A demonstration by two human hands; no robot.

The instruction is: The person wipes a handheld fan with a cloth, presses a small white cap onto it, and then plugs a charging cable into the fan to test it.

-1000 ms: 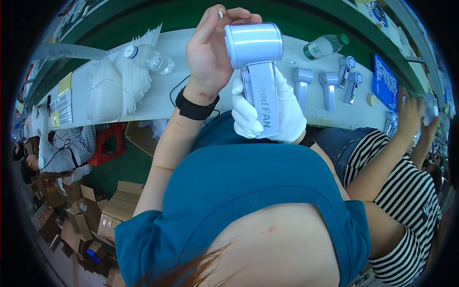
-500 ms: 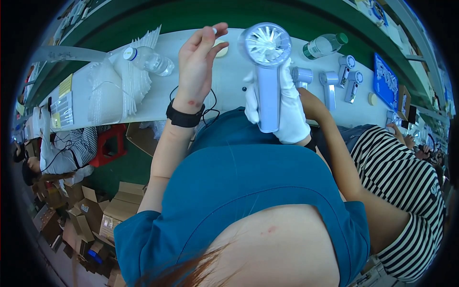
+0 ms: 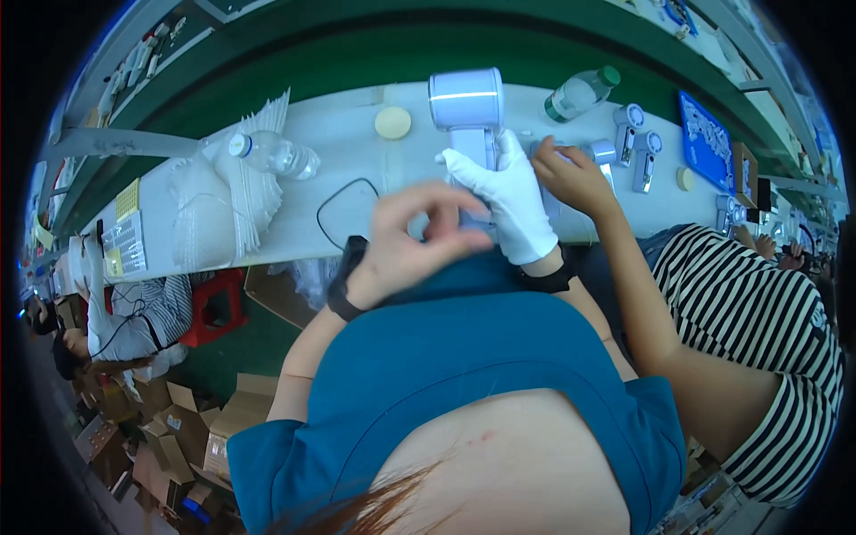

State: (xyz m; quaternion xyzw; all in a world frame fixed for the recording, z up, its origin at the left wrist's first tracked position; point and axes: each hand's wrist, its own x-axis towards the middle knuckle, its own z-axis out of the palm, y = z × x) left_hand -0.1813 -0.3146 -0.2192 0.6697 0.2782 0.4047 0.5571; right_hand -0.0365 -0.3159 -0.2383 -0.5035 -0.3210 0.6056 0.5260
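My right hand (image 3: 510, 196), in a white glove with a black band at the wrist, grips a pale lavender handheld fan (image 3: 466, 100) by its handle. The fan stands upright with its round head turned side-on, so the blades do not show. My left hand (image 3: 423, 234) is bare, with a black band on its wrist. It curls in front of the lower handle, thumb and forefinger bent toward it. Motion smears those fingers; whether they touch the handle I cannot tell.
A co-worker's hand (image 3: 575, 176) reaches among more fans (image 3: 648, 160) at right. Beyond are a green-capped bottle (image 3: 580, 94) and blue tray (image 3: 711, 147). Leftward lie a round cream disc (image 3: 392, 123), black cable (image 3: 321, 214), clear bottle (image 3: 276, 154) and plastic sleeves (image 3: 214, 192).
My left hand has come down and right, from raised beside the fan to the lower handle. The fan has turned from blades facing me to side-on, still in my right hand.
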